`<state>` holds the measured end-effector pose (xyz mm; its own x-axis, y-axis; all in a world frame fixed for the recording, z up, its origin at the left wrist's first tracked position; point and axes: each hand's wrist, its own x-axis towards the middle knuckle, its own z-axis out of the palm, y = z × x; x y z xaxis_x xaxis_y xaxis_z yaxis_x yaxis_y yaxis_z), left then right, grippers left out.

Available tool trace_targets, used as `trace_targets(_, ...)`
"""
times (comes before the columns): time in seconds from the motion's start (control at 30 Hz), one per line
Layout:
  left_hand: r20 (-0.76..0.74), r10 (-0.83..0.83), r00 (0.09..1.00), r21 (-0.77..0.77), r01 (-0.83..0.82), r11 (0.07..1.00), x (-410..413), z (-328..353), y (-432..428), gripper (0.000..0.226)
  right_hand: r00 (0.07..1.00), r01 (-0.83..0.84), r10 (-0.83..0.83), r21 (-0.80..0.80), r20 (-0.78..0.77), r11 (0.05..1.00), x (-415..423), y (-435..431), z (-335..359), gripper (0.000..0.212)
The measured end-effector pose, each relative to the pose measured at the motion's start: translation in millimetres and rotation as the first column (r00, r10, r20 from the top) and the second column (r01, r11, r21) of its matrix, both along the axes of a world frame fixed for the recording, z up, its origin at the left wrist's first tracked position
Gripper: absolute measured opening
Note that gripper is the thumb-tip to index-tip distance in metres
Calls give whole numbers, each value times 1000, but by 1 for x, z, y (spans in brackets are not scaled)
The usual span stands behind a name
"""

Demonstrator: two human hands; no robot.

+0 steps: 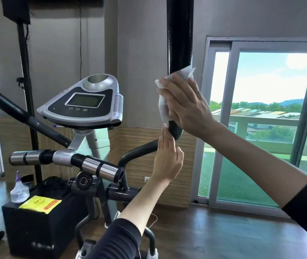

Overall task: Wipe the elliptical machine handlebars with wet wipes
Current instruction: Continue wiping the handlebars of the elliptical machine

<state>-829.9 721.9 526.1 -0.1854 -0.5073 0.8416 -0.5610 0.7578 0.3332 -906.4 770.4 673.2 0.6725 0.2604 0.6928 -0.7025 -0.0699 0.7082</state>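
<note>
The elliptical's right handlebar (pixel 179 34) is a black upright bar running up out of the top of the head view. A white wet wipe (pixel 181 72) is wrapped round it at mid-height. My right hand (pixel 185 104) grips the wipe against the bar, fingers curled round it. Just below, my left hand (pixel 167 157) has straight fingers that touch the bar's lower bend (pixel 176 130). The left handlebar (pixel 18 111) slants across the left side, untouched.
The console (pixel 82 103) with its screen sits left of centre, above a short chrome-and-black grip bar (pixel 70 160). A spray bottle (pixel 19 189) and a yellow packet (pixel 39 203) stand on a black box at lower left. A sliding glass door (pixel 261 128) fills the right.
</note>
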Motion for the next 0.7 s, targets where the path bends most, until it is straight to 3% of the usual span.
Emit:
trace_targets(0.17, 25, 35, 999, 24, -35, 999, -2, -13, -14, 69, 982, 143, -161, -172, -97, 975, -16, -33, -22, 44)
trace_targets(0.37, 40, 20, 999, 80, -23, 996, -2, -27, -22, 69, 874, 352, -426, -299, -234, 887, -41, -59, -46, 43)
trace_targets(0.57, 57, 24, 998, 62, -28, 998, 1, -33, -27, 71, 870, 348, -425, -298, -251, 889, -47, -59, -40, 50)
trace_targets(0.7, 55, 60, 997, 63, -63, 996, 3, -38, -38, 67, 945, 227, -276, -256, -173, 940, -37, -61, -43, 47)
